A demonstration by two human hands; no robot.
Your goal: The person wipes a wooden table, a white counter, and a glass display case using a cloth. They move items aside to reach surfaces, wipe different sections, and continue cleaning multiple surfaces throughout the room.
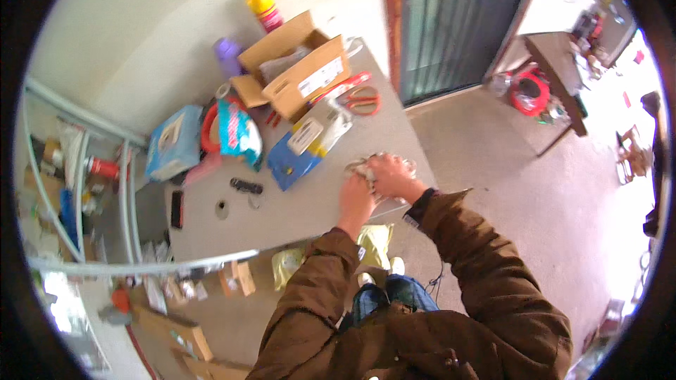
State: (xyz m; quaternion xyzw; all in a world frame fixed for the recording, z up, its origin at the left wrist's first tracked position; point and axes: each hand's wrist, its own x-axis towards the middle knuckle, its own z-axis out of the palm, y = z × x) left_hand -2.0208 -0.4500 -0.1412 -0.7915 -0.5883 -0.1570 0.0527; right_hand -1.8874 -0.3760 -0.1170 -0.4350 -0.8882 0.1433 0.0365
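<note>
A crumpled, light-coloured bundle, apparently cloth (357, 167), lies on the grey tabletop (311, 211) near its right front corner. My left hand (357, 196) grips its near left side. Across its top right, my right hand (392, 175) is closed over the folds, beside the left. Most of the bundle is hidden beneath my fingers. Left of my hands is a blue and yellow plastic package (298, 161) with a white label. Beyond it, orange-handled scissors (363, 101) rest in front of an opened cardboard box (311, 82).
A teal pouch (237, 129), blue pack (174, 142), black corded item (246, 186), tape roll (222, 209) and phone (177, 210) occupy the table's left. A purple bottle (228, 55) and yellow-capped can (264, 8) stand by the wall. Metal shelving (127, 195) borders the table's left.
</note>
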